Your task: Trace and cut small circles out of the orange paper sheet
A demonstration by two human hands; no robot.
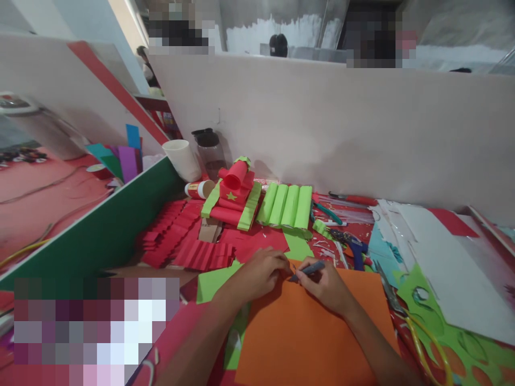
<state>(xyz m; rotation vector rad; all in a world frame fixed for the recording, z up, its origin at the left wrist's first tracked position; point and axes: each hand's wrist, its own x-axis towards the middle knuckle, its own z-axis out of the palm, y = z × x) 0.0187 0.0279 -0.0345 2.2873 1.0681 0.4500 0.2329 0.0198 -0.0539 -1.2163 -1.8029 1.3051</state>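
My right hand [325,284] is closed around a dark blue-grey pen [311,269], its tip down near the top edge of a large orange sheet [317,332]. Close by, my left hand [263,271] rests at that same edge with its fingers bent and pressed together. Whatever those fingers pinch by the pen's tip is too small to make out. Light green paper [215,283] lies under my left forearm. Beyond my hands stands a red paper tank model [235,194] with green strips and a star, beside a row of light green paper rolls [285,206].
Pleated red paper [169,230] lies at left by a green divider [112,230]. Yellow-handled scissors [414,332], a blue glue gun [354,249], cut green sheets [454,327] and a white board [434,257] lie right. A white cup [183,161] and bottle [210,153] stand behind.
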